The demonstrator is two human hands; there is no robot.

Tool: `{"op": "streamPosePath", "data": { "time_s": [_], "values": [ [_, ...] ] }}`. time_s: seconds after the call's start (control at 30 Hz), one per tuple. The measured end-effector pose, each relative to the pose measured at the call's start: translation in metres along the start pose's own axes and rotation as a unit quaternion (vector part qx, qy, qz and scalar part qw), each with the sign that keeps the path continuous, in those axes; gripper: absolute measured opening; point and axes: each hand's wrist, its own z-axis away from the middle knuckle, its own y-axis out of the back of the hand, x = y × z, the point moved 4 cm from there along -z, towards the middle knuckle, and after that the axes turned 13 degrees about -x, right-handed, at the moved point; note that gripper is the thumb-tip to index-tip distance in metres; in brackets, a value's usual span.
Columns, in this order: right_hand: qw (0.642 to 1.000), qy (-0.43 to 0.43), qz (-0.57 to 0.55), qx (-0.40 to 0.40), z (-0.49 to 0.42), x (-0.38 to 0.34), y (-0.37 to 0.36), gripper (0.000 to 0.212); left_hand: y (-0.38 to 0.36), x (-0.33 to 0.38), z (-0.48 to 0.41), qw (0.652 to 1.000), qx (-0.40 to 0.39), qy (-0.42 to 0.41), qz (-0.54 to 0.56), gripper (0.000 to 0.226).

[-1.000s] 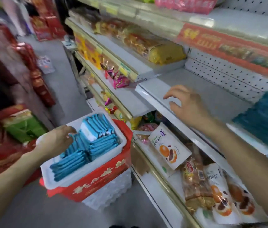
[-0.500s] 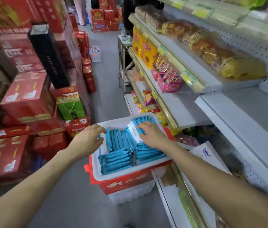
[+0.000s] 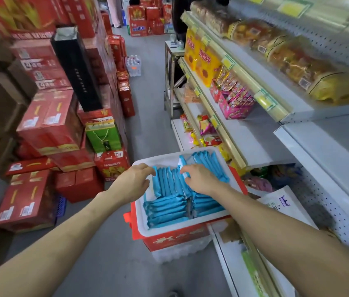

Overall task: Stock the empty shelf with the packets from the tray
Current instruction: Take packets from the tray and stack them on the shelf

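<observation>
Since half a second ago your left hand [image 3: 135,182] has come in from the tray's left rim and now reaches over it, while your right hand [image 3: 200,179] has stayed where it was, down among the blue packets [image 3: 167,209]. Your left fingers are stretched out and only loosely bent. Their tips touch the outermost packet of the upright row, and they hold nothing. Your right fingers are curled down over the tops of the packets near the middle of that row, gripping them (one packet at your fingertips shows a white face). How many packets are in that grip cannot be told.

The packets lie in the white tray [image 3: 169,229]: one row stands on edge across the back, and two flat stacks lie side by side at the front. The tray sits on a red box [image 3: 175,241] in the aisle, just beside the lower shelves. The empty shelf [image 3: 336,153] is up to your right, well apart from both hands.

Across the aisle to your left stand red cartons [image 3: 47,123] with a green gift bag [image 3: 102,136] among them. Pink snack boxes [image 3: 235,99] sit on a shelf beyond the tray.
</observation>
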Motion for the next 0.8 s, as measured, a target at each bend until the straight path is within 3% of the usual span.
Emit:
{"op": "streamPosePath", "data": {
  "time_s": [0.4, 0.6, 0.8],
  "values": [
    [0.986, -0.035, -0.082, 0.139, 0.069, 0.02, 0.063, 0.043, -0.004, 0.026, -0.052, 0.996, -0.064, -0.051, -0.027, 0.042],
    [0.975, -0.054, -0.124, 0.174, 0.114, 0.04, 0.081, 0.042, -0.005, 0.065, -0.094, 0.985, -0.116, -0.124, -0.029, 0.05],
    [0.97, -0.083, -0.131, 0.19, 0.151, 0.054, 0.081, 0.039, -0.004, 0.094, -0.13, 0.962, -0.168, -0.187, -0.107, 0.06]
  ]
}}
